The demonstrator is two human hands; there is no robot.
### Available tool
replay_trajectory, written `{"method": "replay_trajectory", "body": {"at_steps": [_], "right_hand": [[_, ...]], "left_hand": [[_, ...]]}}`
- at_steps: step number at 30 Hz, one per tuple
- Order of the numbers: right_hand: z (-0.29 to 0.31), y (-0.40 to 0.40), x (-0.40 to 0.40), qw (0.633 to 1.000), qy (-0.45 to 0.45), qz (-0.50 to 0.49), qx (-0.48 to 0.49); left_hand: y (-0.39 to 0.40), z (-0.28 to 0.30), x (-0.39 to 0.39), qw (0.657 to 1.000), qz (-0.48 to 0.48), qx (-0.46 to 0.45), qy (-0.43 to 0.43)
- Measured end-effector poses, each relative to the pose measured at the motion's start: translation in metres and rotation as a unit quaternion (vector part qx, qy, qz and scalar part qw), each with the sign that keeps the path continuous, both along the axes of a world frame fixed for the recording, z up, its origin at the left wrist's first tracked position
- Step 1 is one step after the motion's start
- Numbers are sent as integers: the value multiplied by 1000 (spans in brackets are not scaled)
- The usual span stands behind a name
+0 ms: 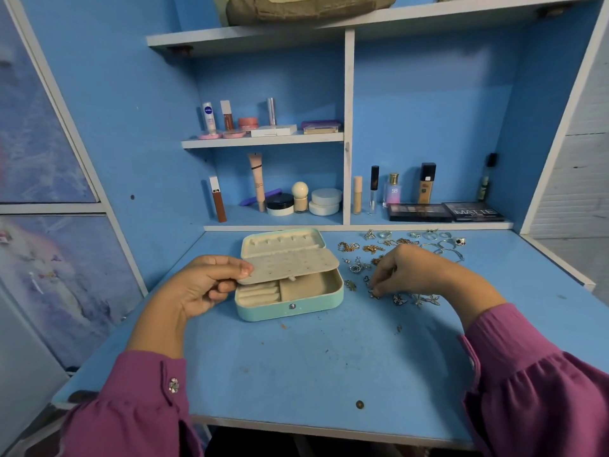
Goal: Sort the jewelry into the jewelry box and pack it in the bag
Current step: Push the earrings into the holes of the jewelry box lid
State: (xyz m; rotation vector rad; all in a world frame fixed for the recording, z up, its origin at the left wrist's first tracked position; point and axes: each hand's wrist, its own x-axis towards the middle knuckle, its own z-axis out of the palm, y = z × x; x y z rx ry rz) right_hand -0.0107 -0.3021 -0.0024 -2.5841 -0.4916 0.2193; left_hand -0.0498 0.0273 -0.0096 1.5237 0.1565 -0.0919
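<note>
A mint green jewelry box [316, 306] lies open on the blue desk, lid back, cream compartments showing. My left hand [201, 285] pinches the left edge of its cream perforated earring flap [290, 263], which is lifted over the tray. Right of the box, several rings, earrings and chains [412, 245] are scattered on the desk. My right hand [412, 270] reaches down among them, fingertips pinching a small earring [374, 294] on the desk surface. A brown bag [303, 8] sits on the top shelf, partly cut off.
Cosmetics fill the shelves behind: tubes, jars, bottles [296, 199] and two eyeshadow palettes [445, 212] at the back right. The blue desk [313, 364] has white edges, with small crumbs in front of the box. Purple sleeves cover both forearms.
</note>
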Motion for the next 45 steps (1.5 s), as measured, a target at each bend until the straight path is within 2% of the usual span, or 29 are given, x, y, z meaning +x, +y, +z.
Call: {"method": "replay_trajectory", "body": {"at_steps": [3, 7, 12, 16, 27, 37, 41, 45], "right_hand": [[3, -3, 0, 1000, -5, 2, 25], [6, -12, 3, 990, -63, -70, 105], [3, -12, 5, 992, -77, -81, 64], [-2, -10, 10, 994, -79, -76, 22], [4, -19, 6, 997, -29, -60, 37], [3, -14, 3, 999, -22, -45, -6], [3, -12, 3, 998, -39, -46, 19], [-2, 1, 3, 995, -94, -38, 22]], "left_hand": [[1, 0, 0, 1000, -1, -1, 1], [1, 0, -1, 1000, -1, -6, 0], [1, 2, 1, 999, 6, -39, 1], [1, 1, -1, 1000, 0, -15, 3], [1, 1, -1, 1000, 2, 11, 4], [2, 1, 0, 1000, 3, 18, 8], [1, 2, -1, 1000, 0, 22, 9], [1, 2, -1, 1000, -1, 28, 10]]}}
